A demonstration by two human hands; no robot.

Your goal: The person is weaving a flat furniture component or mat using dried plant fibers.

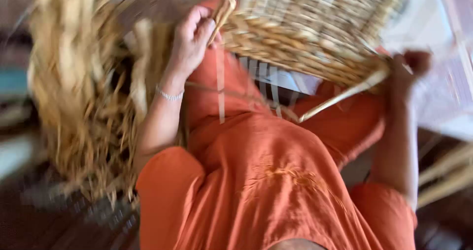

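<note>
Two hands are busy on a half-woven basket that rests across the person's lap, up against the orange dress. The basket is made of pale, twisted straw-coloured fibre, its woven wall tilted toward the wearer, with flat upright stakes showing bare below the finished rows.

The left hand sits at the basket's near left corner. Its fingers are clenched around a short bundle of fibre strands, pinching them against the rim; a thin silver bracelet circles the wrist just below.

The right hand is at the basket's right edge, blurred by motion. It seems to be closed on the end of a long twisted strand that runs from the hand slantwise down to the left, across the lap (the blur is heavy there, so I cannot tell for sure how the fingers grip it).

A few thin loose strips hang from the basket's underside over the dress.

To the person's left, a large heap of raw dried fibre stands in a shaggy golden mass, near the left forearm. On the far right, more loose strands lie low beside the right elbow, well apart from the heap. A pale, whitish surface shows behind the basket on the right, too smeared to name. The floor below is dark.
</note>
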